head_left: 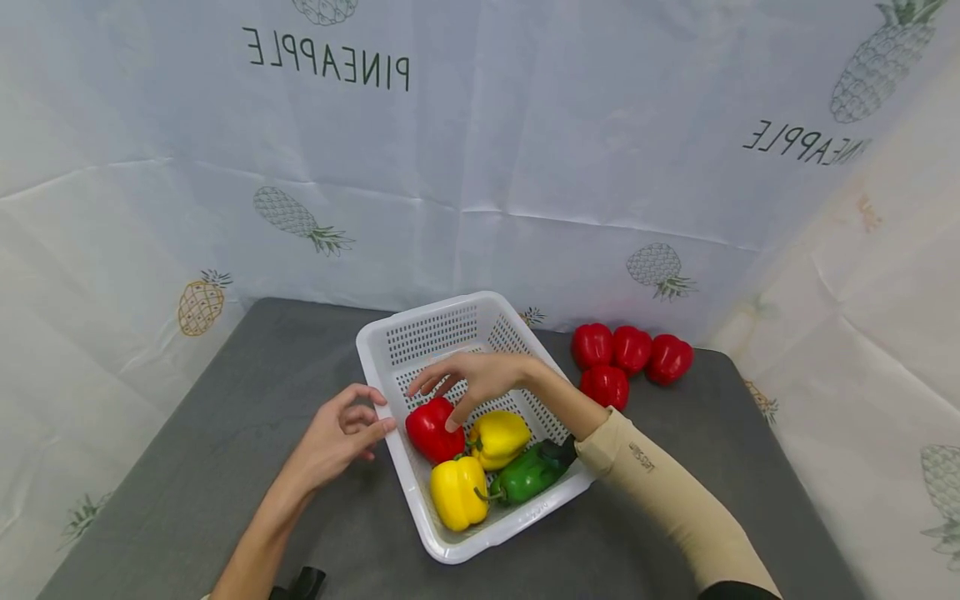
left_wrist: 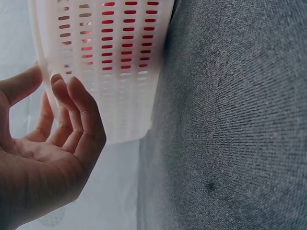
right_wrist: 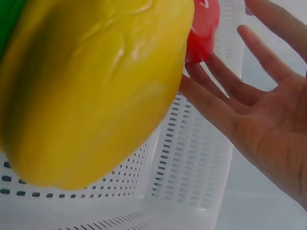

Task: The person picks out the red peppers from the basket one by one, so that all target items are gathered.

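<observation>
A white perforated plastic basket stands on the grey table, holding a red bell pepper, two yellow bell peppers and a long green pepper. My left hand holds the basket's left rim, thumb and index fingertip on it and the other fingers curled outside. Over the basket, my right hand reaches to the red pepper with fingers spread, thumb against its right side. In the right wrist view a yellow pepper fills the front, with the right fingertips close by the red pepper.
Several more red bell peppers sit grouped on the table beyond the basket's right side. A pale cloth printed with pineapples hangs behind and around the grey table. A small black object shows by the left forearm.
</observation>
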{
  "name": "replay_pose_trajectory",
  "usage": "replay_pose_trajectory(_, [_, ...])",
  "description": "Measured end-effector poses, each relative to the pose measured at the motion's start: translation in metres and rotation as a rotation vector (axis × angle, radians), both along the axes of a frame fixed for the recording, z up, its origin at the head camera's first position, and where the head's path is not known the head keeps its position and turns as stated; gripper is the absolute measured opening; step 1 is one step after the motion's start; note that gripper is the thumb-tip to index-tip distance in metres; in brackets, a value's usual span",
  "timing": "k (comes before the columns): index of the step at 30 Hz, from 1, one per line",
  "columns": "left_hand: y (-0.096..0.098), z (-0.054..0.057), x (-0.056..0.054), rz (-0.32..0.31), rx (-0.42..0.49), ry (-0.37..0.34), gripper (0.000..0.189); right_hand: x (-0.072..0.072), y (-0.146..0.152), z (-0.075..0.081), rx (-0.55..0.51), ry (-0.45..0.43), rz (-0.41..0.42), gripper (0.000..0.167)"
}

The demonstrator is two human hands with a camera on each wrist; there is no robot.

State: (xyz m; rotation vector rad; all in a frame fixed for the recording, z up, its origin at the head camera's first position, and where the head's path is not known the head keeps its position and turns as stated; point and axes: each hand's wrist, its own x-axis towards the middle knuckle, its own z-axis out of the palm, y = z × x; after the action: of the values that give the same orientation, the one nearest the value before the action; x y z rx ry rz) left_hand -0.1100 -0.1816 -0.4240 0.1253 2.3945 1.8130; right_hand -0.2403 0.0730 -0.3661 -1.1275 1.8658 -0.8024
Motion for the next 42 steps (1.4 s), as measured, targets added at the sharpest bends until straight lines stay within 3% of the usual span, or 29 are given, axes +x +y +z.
replay_pose_trajectory(8, [0.001,0.000,-0.001,-0.005,0.001,0.011,0.042,-0.003,-0.004,-0.011,0.014,-0.038,0.044,0.076])
replay_pose_trajectory(26, [0.002,0.000,0.000,0.003,-0.002,-0.001,0.042,-0.006,-0.002,-0.020,0.062,-0.073,0.037,0.080])
replay_pose_trajectory(42, [0.002,0.000,0.002,0.011,-0.016,-0.016,0.044,-0.005,-0.003,-0.020,0.093,-0.008,0.035,0.076])
